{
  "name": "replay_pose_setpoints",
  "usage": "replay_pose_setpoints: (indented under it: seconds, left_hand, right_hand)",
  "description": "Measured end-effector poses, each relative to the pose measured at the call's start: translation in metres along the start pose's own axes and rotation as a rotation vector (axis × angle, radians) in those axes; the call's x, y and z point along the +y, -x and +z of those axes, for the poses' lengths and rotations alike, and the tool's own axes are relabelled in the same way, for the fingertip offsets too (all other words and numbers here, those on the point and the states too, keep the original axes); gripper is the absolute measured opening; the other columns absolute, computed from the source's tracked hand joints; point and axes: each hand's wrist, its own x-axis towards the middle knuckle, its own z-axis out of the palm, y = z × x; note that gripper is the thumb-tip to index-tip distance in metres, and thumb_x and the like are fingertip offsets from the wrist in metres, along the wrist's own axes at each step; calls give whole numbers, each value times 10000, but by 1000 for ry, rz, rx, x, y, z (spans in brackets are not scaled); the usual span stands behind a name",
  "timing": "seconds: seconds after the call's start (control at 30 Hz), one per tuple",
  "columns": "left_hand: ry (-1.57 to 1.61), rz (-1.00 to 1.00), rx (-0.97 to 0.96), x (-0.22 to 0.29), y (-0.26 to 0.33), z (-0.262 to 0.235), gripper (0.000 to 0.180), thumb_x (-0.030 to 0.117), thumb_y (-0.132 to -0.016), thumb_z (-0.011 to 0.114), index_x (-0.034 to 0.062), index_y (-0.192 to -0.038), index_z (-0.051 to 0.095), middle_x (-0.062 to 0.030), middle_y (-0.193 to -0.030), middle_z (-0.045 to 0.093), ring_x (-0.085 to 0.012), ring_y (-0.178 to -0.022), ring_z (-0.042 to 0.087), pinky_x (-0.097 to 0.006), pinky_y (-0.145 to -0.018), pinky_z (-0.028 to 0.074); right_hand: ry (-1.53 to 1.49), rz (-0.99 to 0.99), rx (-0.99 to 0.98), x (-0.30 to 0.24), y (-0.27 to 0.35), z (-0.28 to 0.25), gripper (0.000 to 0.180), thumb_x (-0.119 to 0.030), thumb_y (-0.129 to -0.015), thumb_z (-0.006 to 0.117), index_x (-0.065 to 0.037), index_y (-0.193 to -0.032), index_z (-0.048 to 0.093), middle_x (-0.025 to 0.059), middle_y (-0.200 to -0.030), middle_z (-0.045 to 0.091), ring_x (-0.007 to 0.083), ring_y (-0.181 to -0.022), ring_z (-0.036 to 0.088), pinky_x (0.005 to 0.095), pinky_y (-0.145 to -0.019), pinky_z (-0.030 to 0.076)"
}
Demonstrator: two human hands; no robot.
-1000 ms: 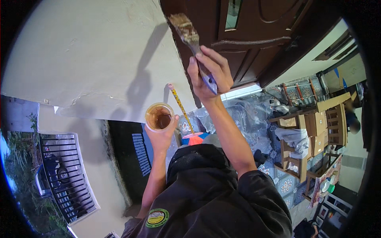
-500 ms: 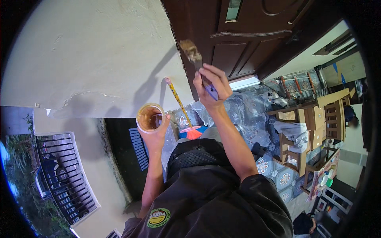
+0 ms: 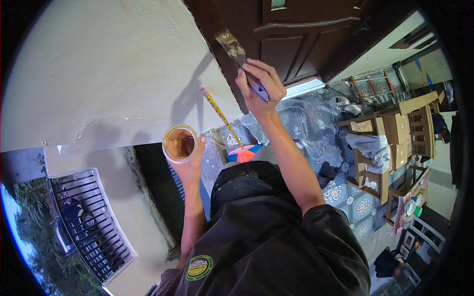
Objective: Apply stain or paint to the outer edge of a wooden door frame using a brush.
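Note:
My right hand [image 3: 260, 85] is raised and grips a paintbrush [image 3: 236, 51] by its purple handle, bristles up against the edge of a dark brown wooden door [image 3: 316, 34]. My left hand [image 3: 189, 165] holds a clear plastic cup [image 3: 178, 143] of brown liquid, level with my head and close to the cream wall [image 3: 98, 74]. A broom with a yellow handle and orange head [image 3: 228, 129] leans against the wall between my two arms.
Clear plastic sheeting [image 3: 301, 123] covers the patterned tiled floor below. Wooden chairs and cardboard boxes [image 3: 390, 138] stand at the right. A black metal gate [image 3: 94, 227] lies at the lower left.
My right hand and the brush have shifted a little left along the door edge. The cup has moved slightly down and left with my left hand.

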Motion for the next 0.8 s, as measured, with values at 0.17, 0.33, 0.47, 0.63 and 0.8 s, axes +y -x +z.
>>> replay_pose_setpoints:
  seconds: [0.17,0.33,0.47,0.63,0.8]
  left_hand:
    - [-36,11,-7,4,-4,1,394,-49,-774,679,42,-1110,495,-78,-924,584,-126,-742,568,-237,-589,482]
    - [80,-39,46,11,-5,11,396,20,-719,780,16,-1042,553,-39,-913,592,-119,-811,573,-255,-751,480]
    - [75,-36,15,10,-5,10,406,24,-732,769,15,-1068,541,-60,-945,594,-140,-868,585,-275,-793,483]
    - [33,-68,-16,5,-6,-1,405,24,-738,763,15,-1075,537,-68,-959,590,-148,-882,585,-283,-804,483]
    - [28,-62,-18,6,-8,-4,413,24,-738,764,14,-1079,532,-71,-954,589,-153,-879,587,-290,-802,488]
  right_hand:
    - [-17,89,57,-12,-15,-4,209,5,-635,770,-45,-827,704,122,-880,679,212,-751,680,284,-656,549]
    - [-64,-131,58,-20,-51,18,203,-8,-643,769,-34,-829,691,114,-886,696,200,-771,671,276,-667,538]
    - [-37,-102,7,-7,-23,13,233,-19,-626,784,-65,-842,708,98,-892,690,187,-756,671,270,-654,543]
    - [13,17,-78,12,36,-9,217,-34,-620,783,-82,-816,703,82,-879,671,193,-693,671,271,-597,545]
    - [41,-8,-64,0,31,-15,213,-26,-635,775,-69,-830,699,86,-885,669,194,-698,669,273,-602,546]
